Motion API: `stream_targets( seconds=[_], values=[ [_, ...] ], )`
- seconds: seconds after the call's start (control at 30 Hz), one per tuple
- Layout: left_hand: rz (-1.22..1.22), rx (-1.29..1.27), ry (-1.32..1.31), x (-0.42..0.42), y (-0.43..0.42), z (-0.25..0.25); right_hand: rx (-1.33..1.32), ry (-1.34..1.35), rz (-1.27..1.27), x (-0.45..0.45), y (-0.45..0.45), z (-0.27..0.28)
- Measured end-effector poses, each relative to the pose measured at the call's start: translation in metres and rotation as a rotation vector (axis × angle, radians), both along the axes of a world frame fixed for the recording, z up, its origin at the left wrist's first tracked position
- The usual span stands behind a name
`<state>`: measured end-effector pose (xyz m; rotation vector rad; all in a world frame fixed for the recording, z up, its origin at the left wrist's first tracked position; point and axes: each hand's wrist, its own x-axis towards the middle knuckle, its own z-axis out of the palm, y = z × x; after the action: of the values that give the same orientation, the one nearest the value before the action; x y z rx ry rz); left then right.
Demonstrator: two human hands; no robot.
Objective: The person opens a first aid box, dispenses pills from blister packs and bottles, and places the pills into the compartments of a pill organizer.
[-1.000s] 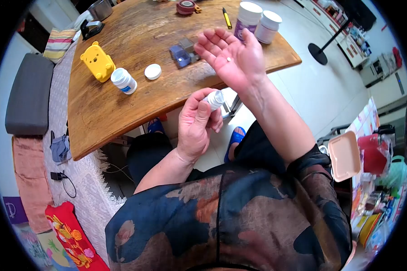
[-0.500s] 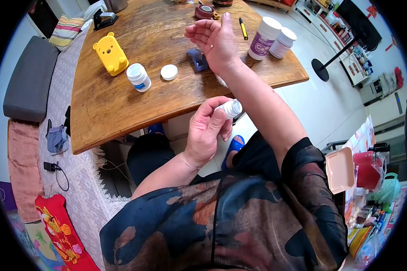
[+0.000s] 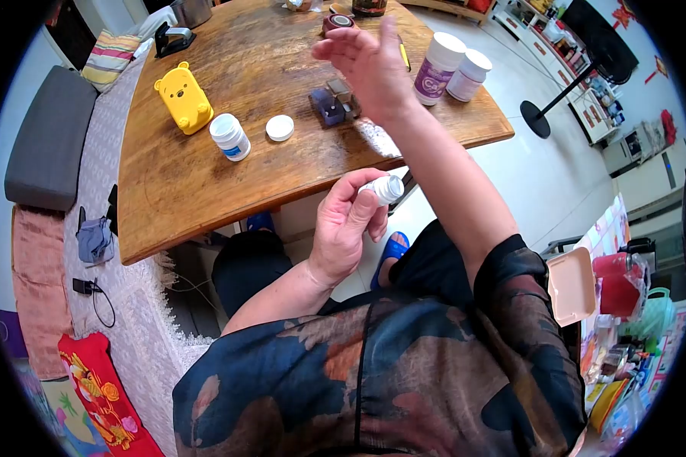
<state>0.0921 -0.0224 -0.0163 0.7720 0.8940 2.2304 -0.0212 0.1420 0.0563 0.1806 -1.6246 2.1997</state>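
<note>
My left hand (image 3: pixel 341 225) is closed around a small white pill bottle (image 3: pixel 389 189), which has no cap on and tilts to the right just off the table's front edge. My right hand (image 3: pixel 373 72) is raised over the table with its fingers apart; no tablet can be made out on the part of the palm that shows. Below its wrist stands a small blue-purple pill box (image 3: pixel 330 107) with a clear lid raised. A second white pill bottle (image 3: pixel 230 137), open, stands farther left, beside a white cap (image 3: pixel 280 128) lying on the wood.
On the wooden table (image 3: pixel 183 194) stand a yellow bear-shaped case (image 3: pixel 184 99), a purple-labelled white jar (image 3: pixel 438 70) and another white jar (image 3: pixel 469 75). A yellow marker (image 3: pixel 404 57) is partly hidden behind my right hand. A black phone stand (image 3: pixel 174 39) sits at the far left.
My right hand has turned, and the white tablet seen on its palm earlier no longer shows. The pill box has come into fuller view. My left hand keeps the bottle almost in place.
</note>
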Motion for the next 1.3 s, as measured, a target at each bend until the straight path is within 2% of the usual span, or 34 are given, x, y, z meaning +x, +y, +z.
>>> stream_targets(
  seconds=[0.1,0.23,0.27,0.4,0.43,0.53,0.7,0.77,0.8,0.9,0.93,1.0,1.07,1.2,1.3],
  values=[
    [0.001,0.005,-0.008,-0.001,-0.001,0.001,-0.116,0.046,-0.005,0.041,0.015,0.015],
    [-0.046,0.042,-0.081,-0.002,0.0,-0.002,0.074,0.004,-0.254,0.09,0.046,0.001],
    [-0.068,0.061,-0.117,-0.002,0.0,-0.002,0.173,-0.027,-0.325,0.099,0.048,-0.005],
    [-0.109,0.061,-0.182,0.0,0.004,-0.002,0.998,-0.11,-0.672,0.121,0.046,-0.028],
    [-0.123,0.057,-0.198,0.0,0.005,-0.003,1.169,-0.185,-0.664,0.125,0.043,-0.026],
    [-0.12,0.038,-0.194,0.002,0.007,-0.003,1.454,-0.248,-0.635,0.128,0.036,-0.029],
    [-0.122,0.009,-0.201,0.001,0.007,-0.007,1.474,-0.069,-0.614,0.127,0.044,-0.042],
    [-0.12,0.006,-0.213,-0.001,0.009,-0.008,1.107,-0.113,-0.421,0.14,0.036,-0.032],
    [-0.134,-0.012,-0.252,-0.002,0.009,-0.009,0.842,-0.163,-0.287,0.148,0.03,-0.03],
    [-0.134,-0.045,-0.32,0.0,0.011,-0.008,0.705,-0.013,-0.191,0.166,0.018,-0.026],
    [-0.143,-0.077,-0.284,0.0,0.012,-0.01,0.727,-0.068,-0.115,0.172,0.019,-0.025],
    [-0.149,-0.119,-0.232,0.002,0.016,-0.013,0.831,-0.009,-0.076,0.174,0.017,-0.023],
    [-0.148,-0.141,-0.267,0.004,0.02,-0.013,0.89,-0.104,-0.026,0.178,0.014,-0.014],
    [-0.205,-0.156,-0.332,0.002,0.028,-0.02,1.048,-0.083,-0.021,0.182,0.025,-0.014],
    [-0.248,-0.271,-0.255,0.002,0.034,-0.028,1.155,-0.16,0.076,0.19,0.034,-0.001]
  ],
)
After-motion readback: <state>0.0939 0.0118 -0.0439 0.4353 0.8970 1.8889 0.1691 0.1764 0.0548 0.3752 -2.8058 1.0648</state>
